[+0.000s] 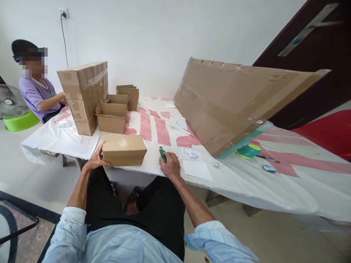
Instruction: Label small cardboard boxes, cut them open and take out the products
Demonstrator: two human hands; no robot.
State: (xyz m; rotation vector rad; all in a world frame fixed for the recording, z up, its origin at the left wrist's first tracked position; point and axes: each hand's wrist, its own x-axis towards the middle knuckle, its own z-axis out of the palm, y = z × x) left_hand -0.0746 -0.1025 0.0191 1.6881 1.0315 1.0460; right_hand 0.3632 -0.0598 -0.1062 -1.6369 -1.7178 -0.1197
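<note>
At the table's near edge sits a closed cardboard box (pixel 124 151) with a shiny strip of clear tape on its top. My left hand (pixel 94 159) grips its left end, thumb along the lower front and fingers at the upper corner. To the right of the box, my right hand (pixel 171 167) is closed around a green utility knife (pixel 162 155), whose tip points away from me. A gap of tablecloth separates the knife from the box. Just right of that hand lie printed sticker sheets (pixel 189 154) and a white paper (pixel 197 170).
Stacked taped boxes (pixel 91 93) and open boxes (pixel 112 122) stand at the left. A large cardboard panel (pixel 233 102) leans on the right, near a green tape roll (pixel 249 151) and a smaller roll (pixel 269 168). Another person (pixel 37 89) sits at the far left.
</note>
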